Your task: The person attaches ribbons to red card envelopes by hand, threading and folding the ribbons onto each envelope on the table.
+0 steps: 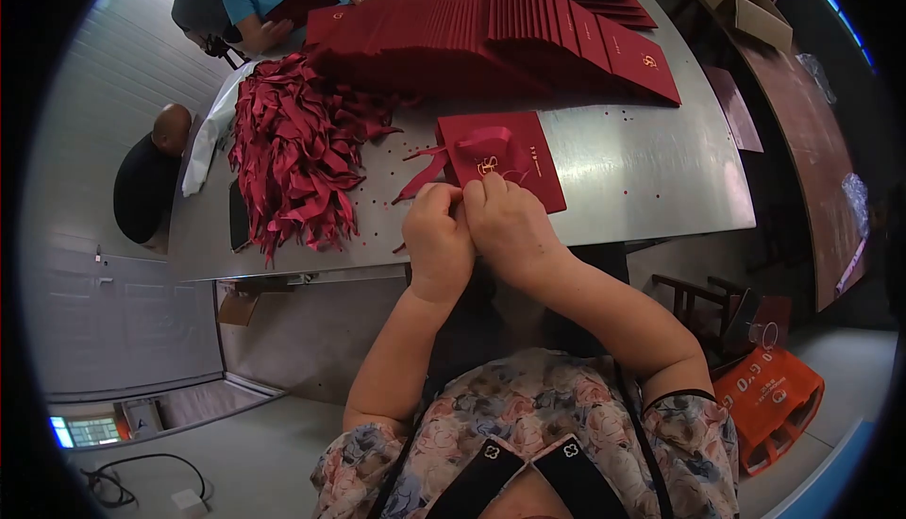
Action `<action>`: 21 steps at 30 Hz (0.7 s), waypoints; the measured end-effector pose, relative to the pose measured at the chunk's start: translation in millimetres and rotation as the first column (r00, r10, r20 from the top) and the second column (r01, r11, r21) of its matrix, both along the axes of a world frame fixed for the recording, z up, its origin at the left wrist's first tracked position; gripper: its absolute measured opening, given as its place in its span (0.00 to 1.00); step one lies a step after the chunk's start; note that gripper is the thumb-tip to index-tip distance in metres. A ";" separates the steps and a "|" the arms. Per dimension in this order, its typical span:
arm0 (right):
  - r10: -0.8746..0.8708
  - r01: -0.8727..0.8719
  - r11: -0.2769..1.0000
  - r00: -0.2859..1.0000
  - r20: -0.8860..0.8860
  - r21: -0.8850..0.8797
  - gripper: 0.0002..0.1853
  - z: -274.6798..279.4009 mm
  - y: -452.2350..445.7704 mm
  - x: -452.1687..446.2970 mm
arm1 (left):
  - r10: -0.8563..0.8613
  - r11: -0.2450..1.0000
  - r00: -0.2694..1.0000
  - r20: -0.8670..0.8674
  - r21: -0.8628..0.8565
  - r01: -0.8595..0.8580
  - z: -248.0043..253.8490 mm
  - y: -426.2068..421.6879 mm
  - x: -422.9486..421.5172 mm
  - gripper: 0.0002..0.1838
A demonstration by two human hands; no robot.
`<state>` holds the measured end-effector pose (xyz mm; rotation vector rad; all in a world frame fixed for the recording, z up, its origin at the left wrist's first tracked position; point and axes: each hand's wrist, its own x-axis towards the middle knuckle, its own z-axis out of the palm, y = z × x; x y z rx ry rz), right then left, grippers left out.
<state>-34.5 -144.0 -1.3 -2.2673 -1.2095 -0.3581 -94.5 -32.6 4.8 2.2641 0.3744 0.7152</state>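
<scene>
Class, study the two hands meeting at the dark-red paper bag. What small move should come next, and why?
Probably draw the ribbon gently snug: the left hand and right hand meet at the near side of the dark-red paper bag, while the ribbon arches loosely over its front. What the fingertips pinch is hidden.

Far right, an open cardboard box is supported by a long brown table, with crumpled clear plastic draped at its right edge. Near right, an orange bag with white print can be seen below a clear cup. On the left, a person in black is positioned near a grey door; a black cable is looped on the floor, near left.
</scene>
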 end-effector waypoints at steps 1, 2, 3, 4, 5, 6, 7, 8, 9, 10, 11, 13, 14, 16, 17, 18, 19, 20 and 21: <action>-0.024 0.025 0.999 0.999 0.021 -0.025 0.08 -0.2 1.8 -0.2 | -0.043 0.997 0.999 0.017 0.057 0.042 1.9 0.7 -0.2 0.04; -0.021 0.022 0.999 1.000 0.023 -0.025 0.08 0.3 1.9 2.2 | -0.087 0.990 0.996 0.030 0.115 0.083 2.8 1.6 -0.6 0.04; -0.015 0.019 0.999 0.993 -0.118 0.029 0.07 0.8 0.5 7.0 | -0.083 0.990 0.996 0.032 0.114 0.079 0.7 4.9 -1.1 0.04; -0.002 0.023 0.996 0.966 -0.257 0.082 0.05 1.7 -1.0 12.1 | -0.110 0.992 0.994 -0.005 -0.064 0.110 -3.4 11.0 -1.5 0.04; 0.001 0.020 0.996 0.967 -0.255 0.081 0.05 4.6 -3.0 18.3 | -0.145 0.962 0.989 -0.034 -0.240 0.132 -4.9 15.8 -2.1 0.04; 0.056 0.014 0.988 0.895 -0.443 0.152 0.05 9.7 -5.8 25.3 | -0.144 0.962 0.989 -0.029 -0.240 0.133 -3.2 18.6 -2.8 0.04; 0.122 0.021 0.975 0.785 -0.607 0.222 0.06 12.7 -9.1 30.4 | -0.174 0.847 0.985 0.001 -0.509 0.151 -1.2 20.7 -3.1 0.05; 0.131 0.055 0.949 0.828 -0.545 0.312 0.05 4.1 -10.7 31.8 | -0.193 0.659 0.980 0.038 -0.735 0.159 0.2 22.3 -3.7 0.06; 0.134 0.049 0.949 0.830 -0.541 0.311 0.05 -0.9 -10.4 33.9 | -0.188 0.659 0.981 0.044 -0.735 0.159 -1.2 24.6 -3.2 0.06; 0.164 0.087 0.936 0.749 -0.642 0.340 0.05 -5.0 -10.1 36.1 | -0.236 0.651 0.971 0.033 -0.737 0.183 -5.0 27.0 -1.9 0.07; 0.196 0.129 0.922 0.655 -0.730 0.364 0.05 -8.7 -9.5 37.8 | -0.284 0.642 0.959 0.021 -0.738 0.206 -7.3 28.8 -1.3 0.08; 0.228 0.134 0.919 0.586 -0.778 0.370 0.05 -15.9 -8.2 42.9 | -0.265 0.656 0.964 0.004 -0.732 0.183 -7.8 29.2 0.4 0.08; 0.256 0.146 0.915 0.509 -0.822 0.376 0.05 -18.7 -8.4 45.2 | -0.251 0.669 0.968 -0.019 -0.726 0.159 -7.3 29.1 1.9 0.09; 0.231 0.143 0.930 0.491 -0.840 0.339 0.05 -8.1 -7.2 44.4 | -0.302 0.744 0.945 -0.124 -0.651 0.152 -2.8 34.2 5.5 0.08; 0.205 0.139 0.943 0.471 -0.858 0.302 0.04 -4.0 -7.3 44.1 | -0.337 0.809 0.911 -0.236 -0.567 0.153 -0.6 37.0 6.5 0.07; 0.205 0.138 0.943 0.476 -0.855 0.303 0.04 -3.1 -7.6 44.3 | -0.338 0.809 0.912 -0.231 -0.567 0.156 -1.4 40.4 7.4 0.07; 0.210 0.140 0.942 0.462 -0.862 0.305 0.05 -2.6 -8.1 44.4 | -0.356 0.839 0.906 -0.231 -0.505 0.201 -4.2 44.2 8.4 0.07; 0.215 0.142 0.941 0.449 -0.867 0.307 0.06 -1.6 -8.5 45.2 | -0.374 0.863 0.898 -0.230 -0.440 0.247 -5.4 47.0 9.4 0.07; 0.212 0.142 0.942 0.454 -0.865 0.305 0.06 1.1 -10.0 47.7 | -0.377 0.861 0.899 -0.224 -0.441 0.251 -2.3 47.1 9.4 0.07</action>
